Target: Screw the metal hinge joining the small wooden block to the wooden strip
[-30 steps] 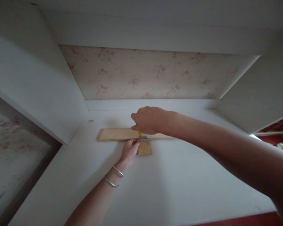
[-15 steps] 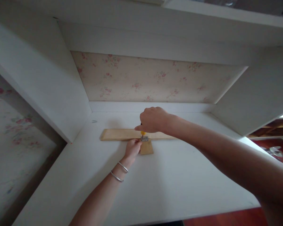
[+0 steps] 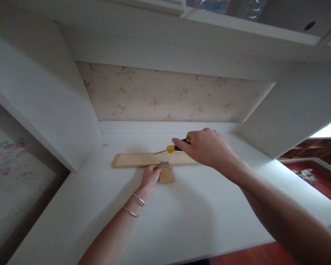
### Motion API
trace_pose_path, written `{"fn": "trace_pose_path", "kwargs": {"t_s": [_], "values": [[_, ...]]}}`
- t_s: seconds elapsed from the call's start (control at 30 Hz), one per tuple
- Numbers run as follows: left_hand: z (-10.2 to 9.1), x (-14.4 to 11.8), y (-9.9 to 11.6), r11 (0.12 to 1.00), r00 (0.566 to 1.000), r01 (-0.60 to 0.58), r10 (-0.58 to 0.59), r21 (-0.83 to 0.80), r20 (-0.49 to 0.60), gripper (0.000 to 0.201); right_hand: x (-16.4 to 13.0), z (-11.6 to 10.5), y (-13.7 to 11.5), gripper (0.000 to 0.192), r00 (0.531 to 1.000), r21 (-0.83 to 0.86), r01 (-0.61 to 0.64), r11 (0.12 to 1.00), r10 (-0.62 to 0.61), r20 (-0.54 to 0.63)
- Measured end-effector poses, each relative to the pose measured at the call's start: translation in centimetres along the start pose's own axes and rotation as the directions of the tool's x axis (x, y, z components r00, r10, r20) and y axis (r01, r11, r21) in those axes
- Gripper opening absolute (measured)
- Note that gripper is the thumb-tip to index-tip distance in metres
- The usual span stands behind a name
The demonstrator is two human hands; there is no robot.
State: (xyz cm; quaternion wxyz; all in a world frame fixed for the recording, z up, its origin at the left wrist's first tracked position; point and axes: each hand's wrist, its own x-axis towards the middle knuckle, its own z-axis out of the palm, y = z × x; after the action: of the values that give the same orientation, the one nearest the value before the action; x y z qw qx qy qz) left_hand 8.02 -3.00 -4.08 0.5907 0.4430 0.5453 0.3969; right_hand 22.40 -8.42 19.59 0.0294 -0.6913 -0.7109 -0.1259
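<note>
A yellow-and-black screwdriver (image 3: 171,148) is gripped in my right hand (image 3: 206,145). It is tilted nearly flat, its metal shaft pointing left above the long wooden board (image 3: 135,159). A small metal hinge (image 3: 164,164) lies where that board meets a short wooden block (image 3: 167,176). My left hand (image 3: 151,176), with two silver bangles on the wrist, pinches the block's upper left edge beside the hinge. The tips of its fingers are partly hidden. The screwdriver's tip stands apart from the hinge.
The white desk top (image 3: 182,217) bears all of this, with white side panels left and right and a shelf overhead. Two small thin metal pieces (image 3: 105,145) lie near the back left corner. Floral wallpaper (image 3: 165,95) covers the back.
My right hand has moved right and drawn the screwdriver off the hinge, turning it from upright to nearly flat. The left hand keeps its hold. The view has shifted slightly.
</note>
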Motion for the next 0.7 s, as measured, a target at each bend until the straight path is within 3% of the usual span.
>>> {"fn": "trace_pose_path", "kwargs": {"t_s": [0.1,0.17,0.27,0.43,0.6,0.7], "values": [[-0.1,-0.2,0.1,0.998,0.999,-0.052,0.052,0.042,0.014,0.016,-1.0,2.7,2.3,0.065,0.996,0.192,-0.092,0.977,0.091,0.016],[-0.2,-0.4,0.2,0.996,0.998,-0.058,0.056,0.069,0.027,0.02,-1.8,5.0,3.8,0.064,0.983,0.384,-0.182,0.905,0.171,0.064],[-0.2,-0.9,0.4,0.991,0.995,-0.088,0.083,0.1,0.055,0.024,-3.3,8.3,5.7,0.061,0.945,0.641,-0.328,0.694,0.25,0.213],[0.2,-1.8,0.4,0.974,0.976,-0.208,0.201,0.091,0.084,0.022,-5.3,12.5,8.2,0.058,0.897,0.779,-0.426,0.46,0.325,0.298],[-0.2,-2.8,-0.9,0.95,0.965,-0.263,0.259,0.167,0.046,0.045,-6.1,17.1,9.5,0.057,0.889,0.903,-0.371,0.216,0.364,0.278],[-0.6,-3.3,-1.6,0.871,0.948,-0.302,0.318,0.388,0.023,0.061,-6.1,19.7,9.6,0.053,0.848,0.935,-0.346,-0.078,0.401,0.347]]}}
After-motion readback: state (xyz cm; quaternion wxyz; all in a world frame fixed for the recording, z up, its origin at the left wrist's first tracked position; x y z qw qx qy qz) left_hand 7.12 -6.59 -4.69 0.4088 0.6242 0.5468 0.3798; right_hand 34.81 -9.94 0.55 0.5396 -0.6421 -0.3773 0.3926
